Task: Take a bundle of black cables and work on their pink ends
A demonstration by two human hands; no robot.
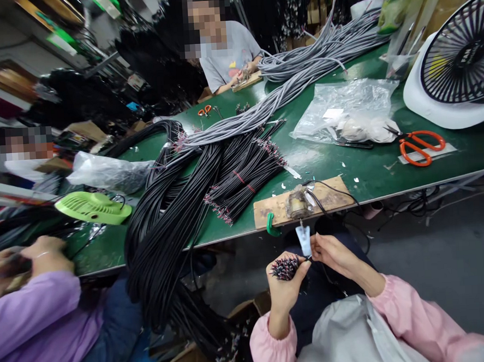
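My left hand (284, 287) is wrapped round a bundle of black cables (285, 268); their reddish and pale wire ends point up out of the fist. Between its thumb and forefinger one dark cable end sticks out to the right. My right hand (332, 252) is closed in a pinch beside a light blue clip (303, 239), and what its fingertips hold is too small to make out. The clip hangs from the shaft of a small motor (297, 204), which is fixed on a wooden board (268, 211) at the table edge. A green clamp (272, 225) grips the board.
Long black cables (163, 240) drape over the green table's (319, 168) edge. A tied black bundle (242, 183), grey cables (238, 121), orange scissors (422, 147), a plastic bag (340, 109) and a fan (459, 53) lie around. A co-worker in purple (41, 319) sits left; another person (228, 51) works opposite.
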